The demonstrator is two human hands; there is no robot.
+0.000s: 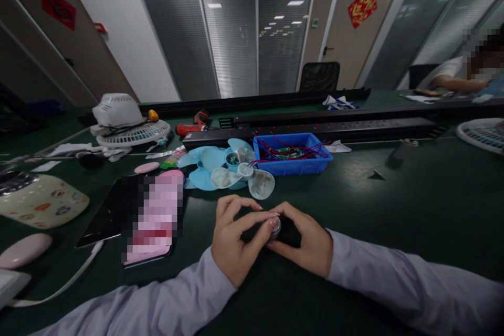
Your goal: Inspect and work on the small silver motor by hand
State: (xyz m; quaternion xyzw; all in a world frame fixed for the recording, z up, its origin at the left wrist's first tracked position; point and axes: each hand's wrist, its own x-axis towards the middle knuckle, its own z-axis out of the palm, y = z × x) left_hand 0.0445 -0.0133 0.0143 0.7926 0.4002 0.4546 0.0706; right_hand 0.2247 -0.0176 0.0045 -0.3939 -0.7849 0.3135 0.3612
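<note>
My left hand and my right hand meet over the dark green table, close to my body. Between their fingertips sits a small round metal part, like a little motor, mostly hidden by fingers. Both hands pinch it, thumbs and forefingers touching. Just beyond the hands lies a pile of light blue and clear fan blades. Behind those stands a blue plastic bin holding red wires and small circuit boards.
A white fan grille and housing lie far left, with a red power screwdriver beside them. A phone, a dark tablet and a pink pebble-shaped case lie left. Black power strips run across. Another person sits far right.
</note>
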